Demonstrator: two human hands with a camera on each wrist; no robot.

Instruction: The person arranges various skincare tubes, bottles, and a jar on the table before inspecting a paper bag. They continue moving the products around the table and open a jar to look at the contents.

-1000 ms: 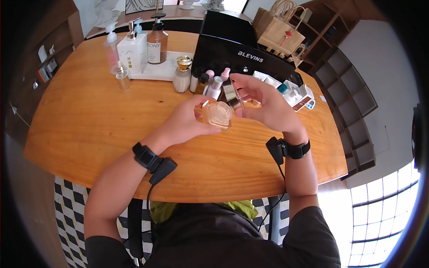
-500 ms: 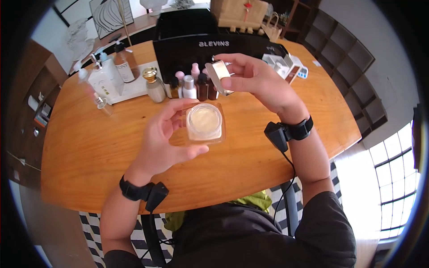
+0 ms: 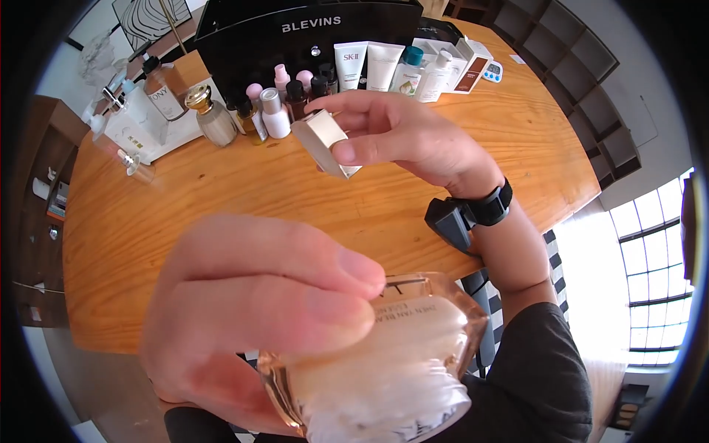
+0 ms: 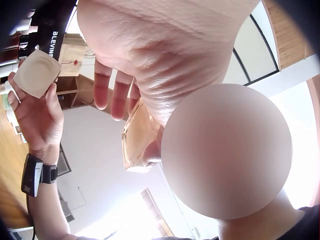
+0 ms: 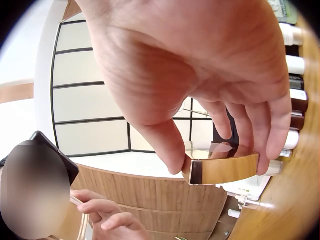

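Observation:
My left hand (image 3: 236, 310) grips a clear, peach-tinted glass cream jar (image 3: 391, 347) raised close before the head camera, its threaded neck turned down toward the bottom of the view. In the left wrist view the jar (image 4: 137, 137) shows right beside the person's head, partly covered by the hand. Farther off, over the table, my right hand (image 3: 417, 136) pinches the jar's square gold lid (image 3: 321, 140) between thumb and fingers. The right wrist view shows the lid's shiny gold edge (image 5: 227, 170); its pale, round-recessed inner face (image 4: 37, 73) appears in the left wrist view.
Behind the lid on the wooden table (image 3: 192, 221) stand several small bottles (image 3: 273, 114) and white tubes (image 3: 384, 65), before a black BLEVINS case (image 3: 244, 44). Pump bottles (image 3: 166, 88) and a gold-topped bottle (image 3: 214, 118) are at left, a small timer (image 3: 492, 71) at right.
The left hand has lifted the jar from over the table up near the face and tipped it. The right hand has drawn the lid away from the jar and now holds it slightly lower and leftward.

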